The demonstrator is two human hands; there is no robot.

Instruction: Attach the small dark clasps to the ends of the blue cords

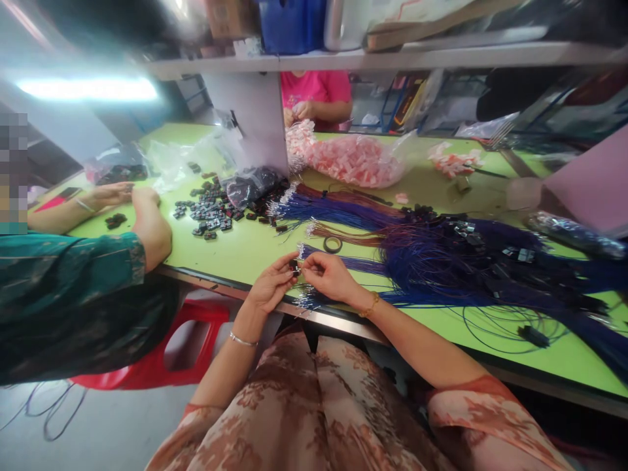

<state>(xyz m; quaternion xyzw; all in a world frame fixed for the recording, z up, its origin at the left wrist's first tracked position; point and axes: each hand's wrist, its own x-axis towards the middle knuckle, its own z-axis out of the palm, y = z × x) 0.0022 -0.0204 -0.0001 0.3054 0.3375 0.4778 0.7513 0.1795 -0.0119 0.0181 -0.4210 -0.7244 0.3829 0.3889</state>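
Over the table's near edge, my left hand (271,286) is closed, thumb and fingers gripping a small black connector housing (294,267). My right hand (330,275) meets it from the right in a pinch, holding what looks like the silver-tipped end of a wire against the housing; the fingers hide most of that wire. Just behind and below my hands are silver terminal ends (307,297) of bundled wires. Blue and purple wires (363,264) run off to the right. A dark roll of tape (332,244) lies behind my right hand.
Loose black housings (210,206) are heaped left of centre beside a plastic bag (252,186). Pink-white parts fill another bag (353,160). A co-worker's arm (152,226) rests at left, near a red stool (196,333). Another person (318,95) sits opposite, under a shelf (343,60).
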